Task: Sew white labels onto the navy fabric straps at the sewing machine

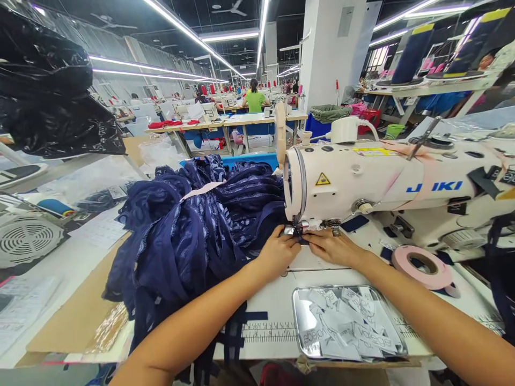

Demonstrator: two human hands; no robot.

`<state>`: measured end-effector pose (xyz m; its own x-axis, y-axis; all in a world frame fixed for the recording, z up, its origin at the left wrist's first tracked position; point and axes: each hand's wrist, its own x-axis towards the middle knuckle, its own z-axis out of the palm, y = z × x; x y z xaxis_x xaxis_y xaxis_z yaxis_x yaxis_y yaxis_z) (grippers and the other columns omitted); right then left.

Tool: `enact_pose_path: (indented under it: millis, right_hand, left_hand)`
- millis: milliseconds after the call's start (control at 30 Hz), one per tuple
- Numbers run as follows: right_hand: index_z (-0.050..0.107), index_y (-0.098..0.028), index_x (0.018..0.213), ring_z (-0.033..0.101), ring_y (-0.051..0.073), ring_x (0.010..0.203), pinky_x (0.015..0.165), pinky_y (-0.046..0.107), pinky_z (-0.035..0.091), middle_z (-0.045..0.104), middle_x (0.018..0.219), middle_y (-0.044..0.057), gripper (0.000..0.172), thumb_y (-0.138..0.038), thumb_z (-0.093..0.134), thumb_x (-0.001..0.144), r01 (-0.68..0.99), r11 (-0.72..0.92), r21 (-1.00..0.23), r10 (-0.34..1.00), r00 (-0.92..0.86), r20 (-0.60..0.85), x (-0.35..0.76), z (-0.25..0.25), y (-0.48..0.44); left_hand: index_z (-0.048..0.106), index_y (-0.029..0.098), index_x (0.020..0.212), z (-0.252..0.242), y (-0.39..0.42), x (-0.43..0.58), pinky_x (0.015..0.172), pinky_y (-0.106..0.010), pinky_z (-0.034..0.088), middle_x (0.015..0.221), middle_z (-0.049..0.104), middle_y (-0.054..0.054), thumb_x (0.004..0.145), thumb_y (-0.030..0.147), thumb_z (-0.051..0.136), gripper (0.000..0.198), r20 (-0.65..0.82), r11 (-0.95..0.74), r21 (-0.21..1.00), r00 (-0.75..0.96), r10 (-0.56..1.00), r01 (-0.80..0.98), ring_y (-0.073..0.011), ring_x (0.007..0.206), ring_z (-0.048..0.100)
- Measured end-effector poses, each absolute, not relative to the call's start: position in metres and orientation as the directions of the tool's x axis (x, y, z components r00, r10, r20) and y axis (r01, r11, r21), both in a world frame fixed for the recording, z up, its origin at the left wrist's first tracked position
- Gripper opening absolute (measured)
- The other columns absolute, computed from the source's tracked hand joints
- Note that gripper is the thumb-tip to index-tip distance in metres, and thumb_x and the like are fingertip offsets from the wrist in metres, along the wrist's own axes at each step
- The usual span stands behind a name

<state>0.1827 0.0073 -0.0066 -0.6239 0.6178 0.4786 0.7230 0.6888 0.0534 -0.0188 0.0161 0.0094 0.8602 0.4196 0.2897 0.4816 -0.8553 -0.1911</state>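
A white JUKI sewing machine (382, 182) stands across the right half of the table. My left hand (279, 251) and my right hand (332, 247) meet just under its needle, fingers pressed down on a small piece of navy fabric (301, 239) at the presser foot. A big heap of navy patterned garments (189, 236) lies to the left of my left hand, with a pale pink strip across its top. A metal tray (300, 305) of white printed labels sits near the table's front edge, between my forearms.
A pink tape roll (422, 265) lies right of my right hand. A printed ruler strip (269, 332) runs along the front edge. Left are cardboard (76, 316), a white fan grille (26, 241) and black plastic (48, 91). Other workers sit at distant tables.
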Motion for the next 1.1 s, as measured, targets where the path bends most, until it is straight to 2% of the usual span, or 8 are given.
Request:
enact_pose_path:
  millis: [133, 267, 400, 600, 800, 1100]
  right_hand:
    - [0.065, -0.016, 0.098, 0.062, 0.02, 0.087, 0.069, 0.032, 0.053, 0.064, 0.102, 0.01, 0.028, -0.019, 0.042, 0.082, 0.706, 0.708, 0.018, 0.628, -0.641, 0.441, 0.179, 0.0, -0.005]
    - [0.062, -0.014, 0.102, 0.058, 0.022, 0.093, 0.07, 0.034, 0.053, 0.062, 0.103, 0.012, 0.029, -0.023, 0.042, 0.084, 0.693, 0.721, 0.005, 0.623, -0.652, 0.432, 0.177, 0.0, -0.01]
    - [0.06, -0.015, 0.105, 0.057, 0.022, 0.095, 0.073, 0.036, 0.053, 0.06, 0.106, 0.012, 0.03, -0.024, 0.04, 0.086, 0.687, 0.726, 0.003, 0.614, -0.65, 0.448, 0.179, -0.005, -0.009]
    - [0.061, -0.015, 0.103, 0.058, 0.021, 0.093, 0.072, 0.033, 0.054, 0.061, 0.107, 0.012, 0.03, -0.022, 0.036, 0.087, 0.692, 0.722, 0.028, 0.606, -0.651, 0.457, 0.178, -0.003, -0.009]
    - [0.061, -0.014, 0.103, 0.059, 0.021, 0.091, 0.074, 0.036, 0.053, 0.062, 0.105, 0.012, 0.029, -0.023, 0.039, 0.086, 0.684, 0.728, 0.055, 0.583, -0.658, 0.477, 0.177, -0.004, -0.008]
    - [0.059, -0.01, 0.11, 0.058, 0.024, 0.097, 0.08, 0.039, 0.051, 0.06, 0.112, 0.014, 0.035, -0.029, 0.044, 0.085, 0.727, 0.685, 0.051, 0.633, -0.628, 0.452, 0.177, -0.008, -0.005]
  left_hand:
    - [0.059, 0.016, 0.091, 0.018, 0.023, -0.035, 0.104, -0.05, 0.02, 0.101, 0.066, -0.005, 0.082, 0.007, 0.044, 0.02, 0.239, -0.884, -0.098, 0.874, 0.424, 0.456, -0.0192, 0.102, 0.056]
    - [0.057, 0.016, 0.104, 0.018, 0.022, -0.039, 0.105, -0.052, 0.017, 0.106, 0.064, -0.006, 0.079, 0.006, 0.046, 0.029, 0.241, -0.88, -0.034, 0.859, 0.452, 0.473, -0.0199, 0.109, 0.052]
    - [0.053, 0.016, 0.113, 0.015, 0.017, -0.038, 0.103, -0.056, 0.018, 0.115, 0.06, -0.01, 0.079, 0.007, 0.045, 0.035, 0.24, -0.869, -0.042, 0.85, 0.469, 0.492, -0.0217, 0.114, 0.048]
    - [0.052, 0.016, 0.115, 0.015, 0.013, -0.035, 0.103, -0.057, 0.02, 0.12, 0.057, -0.009, 0.082, 0.007, 0.04, 0.036, 0.216, -0.861, -0.074, 0.851, 0.479, 0.504, -0.0239, 0.115, 0.047]
    - [0.052, 0.014, 0.115, 0.012, 0.012, -0.035, 0.102, -0.057, 0.022, 0.121, 0.056, -0.011, 0.082, 0.009, 0.042, 0.035, 0.209, -0.847, -0.126, 0.848, 0.486, 0.517, -0.0241, 0.116, 0.046]
    - [0.053, 0.015, 0.115, 0.014, 0.023, -0.037, 0.102, -0.058, 0.019, 0.122, 0.055, -0.01, 0.08, 0.008, 0.044, 0.037, 0.188, -0.85, -0.103, 0.849, 0.494, 0.517, -0.0241, 0.117, 0.046]
